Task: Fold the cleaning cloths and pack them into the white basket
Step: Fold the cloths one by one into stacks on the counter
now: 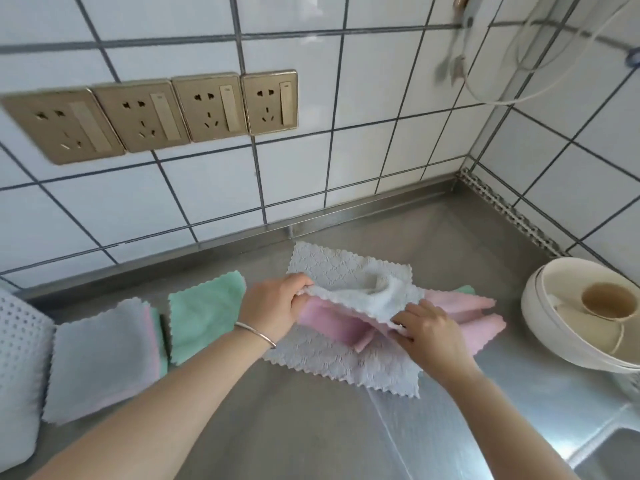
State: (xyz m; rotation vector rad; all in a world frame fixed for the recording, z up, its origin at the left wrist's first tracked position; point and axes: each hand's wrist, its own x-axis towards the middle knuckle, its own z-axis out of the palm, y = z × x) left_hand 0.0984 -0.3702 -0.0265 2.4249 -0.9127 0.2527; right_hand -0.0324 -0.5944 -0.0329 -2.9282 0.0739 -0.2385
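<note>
Head view took in a steel counter [311, 427] set against a white tiled wall [381, 98]. Both hands were busy at its middle. The left hand [273, 306], a thin bangle [255, 335] on its wrist, had its fingers curled round the left corner of a white cloth [360, 296], lifted just off the pile. The right hand [427, 329] pinched the same cloth's near right edge between thumb and fingers. Under that cloth lay a crumpled pink cloth [474, 327], spreading to the right, with a sliver of green showing at its far edge. A pale grey patterned cloth [332, 362] lay flat beneath them all, its zigzag edge reaching toward the near side.

To the left sat a folded green cloth [201, 313], and just beside it, nearer the left edge, a folded stack [100, 355] with grey on top and pink and green edges showing under it. At the far left edge stood the white basket [17, 358], its wall perforated, touching or nearly touching the stack.

On the right, a white bowl-like appliance [554, 334] held a small cup. Four gold sockets [149, 116] lined the wall, and a white cable [519, 81] hung in the far right corner.
</note>
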